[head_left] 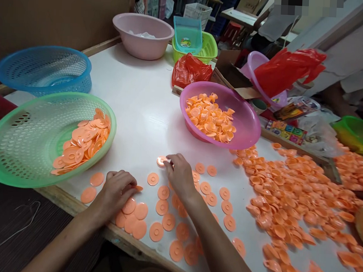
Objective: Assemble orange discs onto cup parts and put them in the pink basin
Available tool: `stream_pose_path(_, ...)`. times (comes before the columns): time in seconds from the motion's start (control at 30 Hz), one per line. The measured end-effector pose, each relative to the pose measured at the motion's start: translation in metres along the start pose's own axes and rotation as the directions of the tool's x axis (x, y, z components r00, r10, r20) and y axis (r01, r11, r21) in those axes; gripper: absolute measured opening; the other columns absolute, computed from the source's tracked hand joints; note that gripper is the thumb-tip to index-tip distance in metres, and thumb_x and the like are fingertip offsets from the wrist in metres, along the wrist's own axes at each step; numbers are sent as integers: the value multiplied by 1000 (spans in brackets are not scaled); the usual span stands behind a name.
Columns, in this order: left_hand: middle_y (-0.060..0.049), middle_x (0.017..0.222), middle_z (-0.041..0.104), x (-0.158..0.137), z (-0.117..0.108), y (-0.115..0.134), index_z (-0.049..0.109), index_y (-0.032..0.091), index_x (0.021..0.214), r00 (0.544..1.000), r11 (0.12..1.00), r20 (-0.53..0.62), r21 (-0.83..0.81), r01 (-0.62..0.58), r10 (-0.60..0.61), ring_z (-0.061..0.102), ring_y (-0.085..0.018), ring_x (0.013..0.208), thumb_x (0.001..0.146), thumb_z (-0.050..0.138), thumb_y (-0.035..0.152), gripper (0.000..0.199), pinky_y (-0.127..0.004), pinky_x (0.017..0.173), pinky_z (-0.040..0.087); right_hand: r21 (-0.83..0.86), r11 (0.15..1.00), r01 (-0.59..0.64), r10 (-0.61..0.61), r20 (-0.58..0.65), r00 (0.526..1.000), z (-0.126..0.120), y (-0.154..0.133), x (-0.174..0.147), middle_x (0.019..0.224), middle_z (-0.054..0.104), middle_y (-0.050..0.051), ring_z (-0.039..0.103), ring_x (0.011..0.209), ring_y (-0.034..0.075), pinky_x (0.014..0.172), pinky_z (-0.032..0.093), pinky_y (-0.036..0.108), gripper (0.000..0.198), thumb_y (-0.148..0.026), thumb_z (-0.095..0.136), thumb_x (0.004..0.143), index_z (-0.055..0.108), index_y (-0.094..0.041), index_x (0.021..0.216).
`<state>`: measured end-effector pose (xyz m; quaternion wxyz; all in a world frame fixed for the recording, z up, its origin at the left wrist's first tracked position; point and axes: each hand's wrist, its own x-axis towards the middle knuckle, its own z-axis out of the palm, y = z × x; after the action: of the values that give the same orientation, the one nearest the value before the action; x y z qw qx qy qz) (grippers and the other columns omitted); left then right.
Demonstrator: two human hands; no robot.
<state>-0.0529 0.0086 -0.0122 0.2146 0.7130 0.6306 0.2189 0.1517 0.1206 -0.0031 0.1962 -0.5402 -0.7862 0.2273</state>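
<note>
My left hand [116, 193] is near the front edge of the table, its fingers closed round a small orange plastic disc [139, 188] that pokes out at the fingertips. Below it, several plain orange discs [140, 211] lie close together. Farther forward, my right hand [179, 172] pinches the edge of another orange disc [160, 161] with a raised ring in its middle. Rows of similar ringed discs [156, 231] lie flat on the white table around and under my right forearm, which hides some of them.
A green colander [4, 151] at the left holds orange discs. Behind it stands a blue basket [44, 84]. A pink-purple basin [249, 127] contains small orange cups, and a large heap of orange cup-like pieces [294, 198] covers the right side. Red bags [191, 71] and a pink basin [143, 44] stand farther back.
</note>
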Motion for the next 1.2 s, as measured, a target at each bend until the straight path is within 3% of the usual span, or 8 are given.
stream_pose_path(0.1, -1, 87, 70, 16, 3, -7, 63, 21, 83, 986, 995, -130, 14, -102, 103, 59, -16, 85, 93, 55, 22, 13, -35, 80, 34, 62, 985, 159, -167, 179, 969, 3, -18, -37, 86, 60, 3, 56, 80, 17, 66, 42, 28, 12, -8, 60, 86, 63, -20, 83)
stream_pose_path(0.27, -3, 106, 73, 29, 5, -17, 70, 27, 98, 973, 976, -108, 105, -191, 202, 59, -21, 103, 93, 52, 15, 22, -40, 85, 33, 16, 960, 280, -264, 390, 882, 13, -40, -87, 87, 58, 4, 50, 82, 20, 62, 41, 31, 18, -6, 68, 75, 57, -20, 78)
stream_pose_path(0.43, -2, 101, 70, -2, -16, -17, 70, 27, 100, 985, 984, 47, 59, -166, 164, 58, -20, 97, 91, 59, 24, 14, -37, 80, 33, 235, 961, 143, -209, 287, 935, 14, -30, -86, 86, 59, 2, 52, 82, 17, 64, 43, 28, 20, 0, 61, 79, 59, -20, 82)
stream_pose_path(0.57, -3, 108, 66, -26, -23, -11, 67, 27, 100, 970, 989, 196, 13, -150, 145, 54, -22, 102, 85, 67, 27, 15, -37, 81, 32, 164, 943, 288, -304, 78, 949, 15, -21, -79, 78, 59, 5, 47, 78, 19, 65, 41, 31, 24, -1, 49, 89, 62, -19, 78)
stream_pose_path(0.73, -1, 90, 67, -18, -12, -12, 60, 21, 83, 990, 994, 125, -93, -52, 63, 56, -17, 88, 90, 59, 26, 8, -35, 78, 33, 105, 932, 348, -363, 219, 906, 15, -28, -97, 85, 60, 7, 47, 80, 20, 67, 42, 33, 17, -4, 53, 87, 62, -18, 82)
stream_pose_path(0.9, 0, 90, 70, 3, -6, -17, 68, 24, 81, 985, 983, 6, -68, -170, 171, 58, -17, 90, 92, 57, 24, 15, -37, 81, 31, 143, 953, 266, -302, 412, 860, 13, -42, -120, 84, 57, 4, 48, 82, 19, 65, 42, 31, 17, -4, 63, 78, 56, -19, 75)
stream_pose_path(1.03, -2, 98, 70, -7, -16, -23, 70, 25, 93, 979, 980, 71, 41, -194, 190, 57, -18, 94, 92, 53, 16, 19, -38, 81, 30, 248, 958, 145, -221, 314, 923, 8, -38, -121, 83, 57, 2, 49, 76, 16, 62, 40, 28, 18, -5, 64, 81, 56, -19, 76)
stream_pose_path(1.2, -3, 102, 66, -33, -27, -30, 68, 30, 106, 981, 981, 135, 116, -155, 139, 54, -21, 97, 88, 61, 23, 21, -38, 84, 32, 26, 939, 342, -342, 154, 927, 13, -26, -112, 77, 56, 6, 44, 75, 20, 63, 35, 33, 29, 3, 43, 87, 60, -17, 75)
